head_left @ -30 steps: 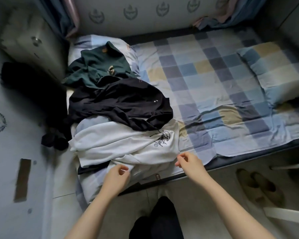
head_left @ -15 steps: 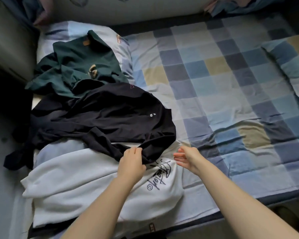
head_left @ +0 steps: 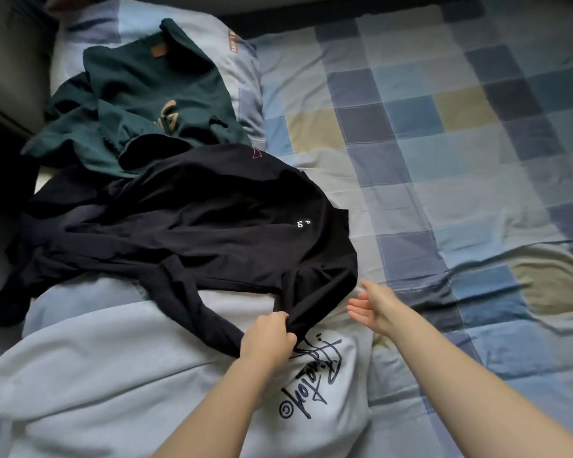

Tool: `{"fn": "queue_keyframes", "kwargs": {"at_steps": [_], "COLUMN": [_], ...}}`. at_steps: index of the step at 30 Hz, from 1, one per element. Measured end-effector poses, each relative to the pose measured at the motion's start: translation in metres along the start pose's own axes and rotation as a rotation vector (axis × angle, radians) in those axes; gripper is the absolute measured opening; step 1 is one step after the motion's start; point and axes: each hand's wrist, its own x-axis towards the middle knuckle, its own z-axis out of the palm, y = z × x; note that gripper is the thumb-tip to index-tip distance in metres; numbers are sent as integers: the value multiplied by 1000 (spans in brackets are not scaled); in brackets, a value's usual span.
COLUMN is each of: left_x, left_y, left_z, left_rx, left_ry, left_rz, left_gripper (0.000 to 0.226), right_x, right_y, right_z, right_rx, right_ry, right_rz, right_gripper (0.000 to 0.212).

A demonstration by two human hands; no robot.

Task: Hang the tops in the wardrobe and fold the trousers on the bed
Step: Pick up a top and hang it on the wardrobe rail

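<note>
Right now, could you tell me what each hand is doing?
Left hand: closed, gripping the edge of the black top.
Right hand: open, fingers relaxed, holding nothing, beside the black top.

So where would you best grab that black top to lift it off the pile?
Probably at its near hem, from the bed's front edge. The black top lies crumpled over the white top, and that edge is loose and nearest. The left hand already pinches it there; the right hand hovers open beside it.

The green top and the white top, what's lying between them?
In the head view, the black top lies between the green top and the white top, overlapping both. The left hand grips its near edge.
</note>
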Motion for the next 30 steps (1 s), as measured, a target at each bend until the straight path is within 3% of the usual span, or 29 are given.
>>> {"fn": "queue_keyframes", "kwargs": {"at_steps": [1, 3, 4, 9, 12, 13, 15, 19, 22, 24, 26, 28, 30], "left_x": [-6, -22, -34, -78, -89, -90, -99, -110, -94, -76, -59, -45, -33], "left_y": [3, 13, 19, 34, 38, 35, 22, -6, -24, -25, -23, -25, -31], "left_z": [-1, -2, -4, 0, 12, 19, 21, 10, -2, -20, -41, -63, -79], "left_rx": [-219, -512, -551, -175, 48, 160, 345, 174, -22, -260, -721, -1112, -1266], "left_ry": [6, -14, -49, -449, -696, -695, -636, -682, -466, -237, -58, 4, -19], "left_rz": [-36, -40, -4, 380, 299, 239, 330, 320, 287, 196, -1, -168, -218], "left_gripper": [12, 24, 24, 9, 29, 38, 55, 27, 22, 19, 20, 24, 34], "right_x": [4, 7, 5, -7, -15, -19, -25, -43, -66, -85, -104, -122, -132], "right_y": [0, 2, 2, -15, -21, -20, -19, -14, -10, 1, 21, 42, 62], "right_z": [0, 3, 6, 16, 13, 11, 11, 24, 40, 51, 55, 54, 46], "right_rx": [25, 56, 63, 278, 192, 155, 93, 38, -59, -172, -366, -630, -951], "right_ry": [-5, -32, -60, -169, -176, -195, -239, -269, -271, -352, -453, -567, -630], "right_rz": [16, 59, 76, 30, 19, 15, -7, -205, -435, -572, -679, -732, -771], "right_gripper": [59, 60, 55, 43, 42, 41, 38, 31, 31, 32, 30, 31, 30]}}
